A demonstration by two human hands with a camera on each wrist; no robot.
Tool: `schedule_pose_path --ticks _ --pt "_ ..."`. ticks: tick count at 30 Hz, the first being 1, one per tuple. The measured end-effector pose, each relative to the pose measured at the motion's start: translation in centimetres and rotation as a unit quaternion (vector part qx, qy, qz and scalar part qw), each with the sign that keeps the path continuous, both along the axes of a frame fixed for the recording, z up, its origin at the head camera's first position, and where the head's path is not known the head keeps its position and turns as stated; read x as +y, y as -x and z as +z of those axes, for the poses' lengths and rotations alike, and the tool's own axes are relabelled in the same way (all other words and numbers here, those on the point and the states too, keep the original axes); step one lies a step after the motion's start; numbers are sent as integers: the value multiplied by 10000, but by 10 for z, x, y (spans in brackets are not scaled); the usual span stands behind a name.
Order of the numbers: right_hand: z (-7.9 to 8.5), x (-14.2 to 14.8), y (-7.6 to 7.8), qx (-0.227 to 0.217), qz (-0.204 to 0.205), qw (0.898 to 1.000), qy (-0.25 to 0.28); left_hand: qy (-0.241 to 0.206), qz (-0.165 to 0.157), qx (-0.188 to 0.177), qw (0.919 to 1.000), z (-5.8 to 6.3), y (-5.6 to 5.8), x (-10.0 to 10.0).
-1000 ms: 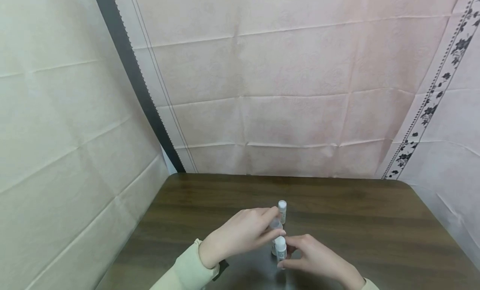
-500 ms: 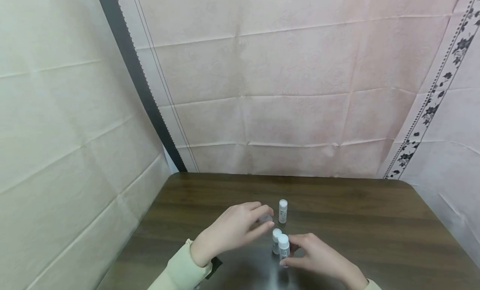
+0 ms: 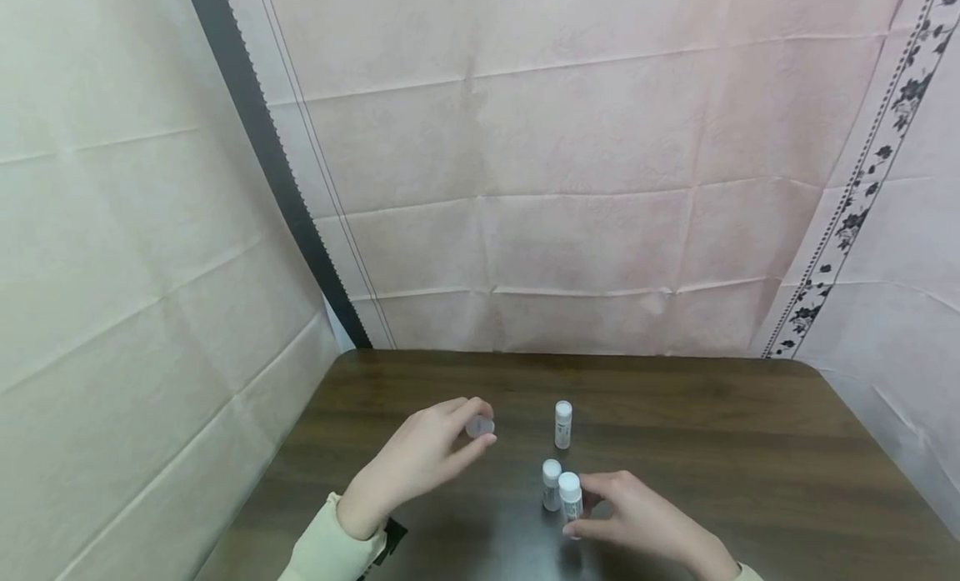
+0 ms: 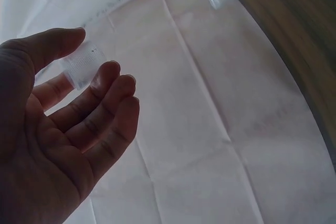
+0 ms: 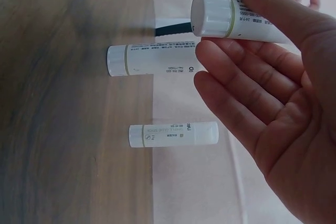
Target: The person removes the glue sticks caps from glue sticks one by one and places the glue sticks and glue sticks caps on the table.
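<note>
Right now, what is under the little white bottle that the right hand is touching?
The bottle stands upright on the dark wooden table, with the right hand at its side. Its bottom edge is hidden by the fingers, so nothing else can be seen beneath it.

Three tubes stand on the table (image 3: 750, 448): far tube (image 3: 563, 423) behind, middle tube (image 3: 552, 484) and near tube (image 3: 570, 495) side by side in front. A cap (image 3: 480, 427) sits left of them.
</note>
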State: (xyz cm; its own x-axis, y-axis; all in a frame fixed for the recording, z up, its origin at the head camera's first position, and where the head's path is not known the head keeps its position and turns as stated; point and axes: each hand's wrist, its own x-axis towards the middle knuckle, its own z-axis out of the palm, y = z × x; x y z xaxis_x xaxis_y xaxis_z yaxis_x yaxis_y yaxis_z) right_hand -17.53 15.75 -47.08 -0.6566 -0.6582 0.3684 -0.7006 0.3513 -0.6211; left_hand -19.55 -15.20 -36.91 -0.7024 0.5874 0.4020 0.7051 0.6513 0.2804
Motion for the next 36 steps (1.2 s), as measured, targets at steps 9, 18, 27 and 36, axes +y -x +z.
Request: schedule_pose_path --ticks 9,18,27,36 --pt "0 3 1 -133 -38 9998 -116 -932 717 541 9916 -2 0 -37" --pt "2 2 3 -5 -5 10000 -51 -1222 1117 626 9842 -5 2 -52" --pt "0 2 1 -74 -44 9999 -61 -1115 1397 553 9824 -14 2 -62" --pt "-2 3 2 -128 -2 9999 -92 -1357 1490 691 9771 -22 0 -73"
